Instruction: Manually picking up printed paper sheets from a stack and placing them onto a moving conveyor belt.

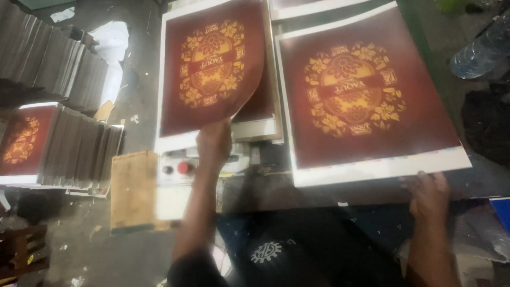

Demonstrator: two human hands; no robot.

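From the head camera, your left hand (213, 142) pinches the lower corner of a dark red printed sheet (210, 69) with a gold ornament, and that corner curls up off the stack beneath it (255, 127). Your fingers are closed on the sheet, though the fingertips themselves are hidden behind the paper.

Your right hand (427, 195) lies at the near white edge of a second red printed sheet (366, 95), just beside its right corner. Motion blur smears the fingers, so you cannot tell whether they grip the edge or only rest against it.

Below the left sheet sits a pale control box with a red button (184, 168), partly covered by your forearm. To the left, fanned stacks of sheets (69, 143) run out of the picture. A clear plastic bottle (481, 50) is cut off at the upper right. Your dark shirt fills the bottom, hiding what is under it.
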